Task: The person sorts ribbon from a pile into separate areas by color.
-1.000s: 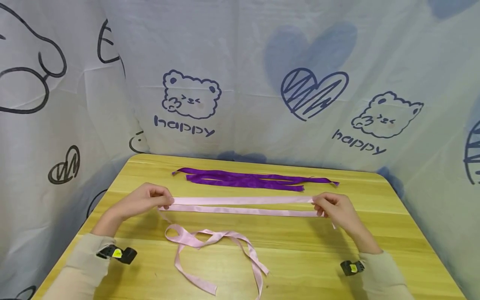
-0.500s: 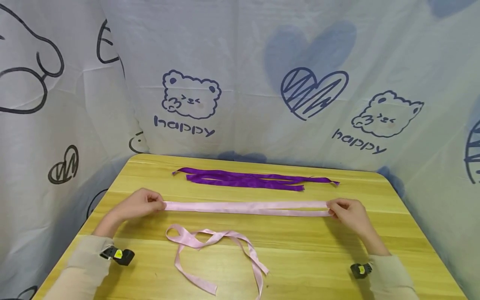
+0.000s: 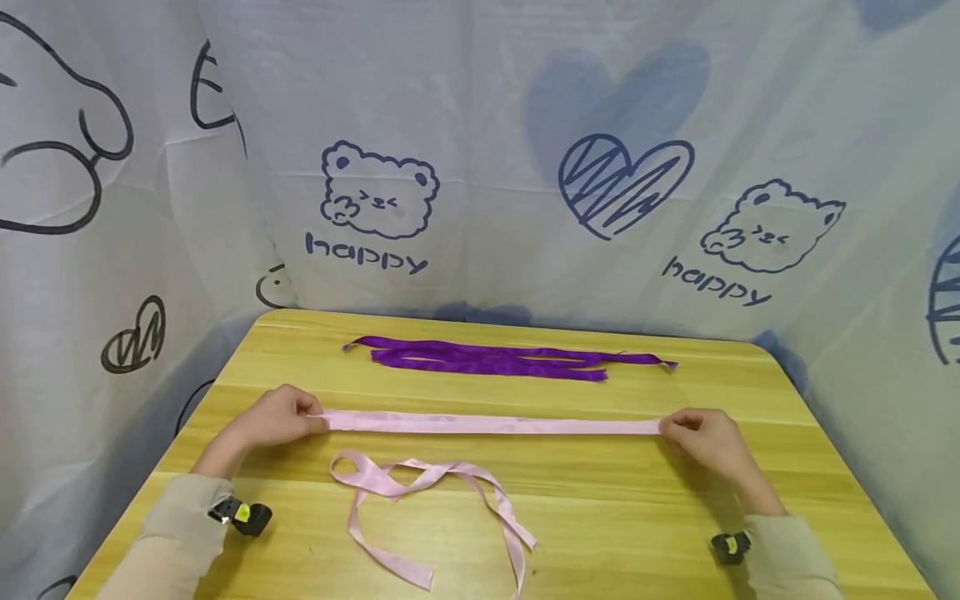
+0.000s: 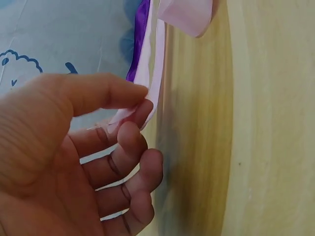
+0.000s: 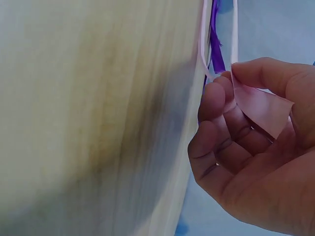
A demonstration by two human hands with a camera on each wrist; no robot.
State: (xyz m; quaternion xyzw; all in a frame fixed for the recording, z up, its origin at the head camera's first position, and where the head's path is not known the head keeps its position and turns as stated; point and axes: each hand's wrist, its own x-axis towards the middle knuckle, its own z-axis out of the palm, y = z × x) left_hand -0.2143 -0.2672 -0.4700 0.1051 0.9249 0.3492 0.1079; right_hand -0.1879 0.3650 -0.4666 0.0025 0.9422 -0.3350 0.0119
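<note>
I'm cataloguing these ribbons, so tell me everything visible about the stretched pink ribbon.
The stretched pink ribbon is a long, narrow, pale band, smooth with a satin-like sheen. It runs nearly straight over the table, between the purple ribbons and the loose pink ribbon. The left grip pinches one end of the span and the right grip the other, where a flat tail sticks out. Both wrist views show two strands; whether folded or separate pieces, I cannot tell.

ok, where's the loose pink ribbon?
Head view: loose pink ribbon lies on the table, mostly left of centre, just below the stretched pink ribbon in the picture.
</note>
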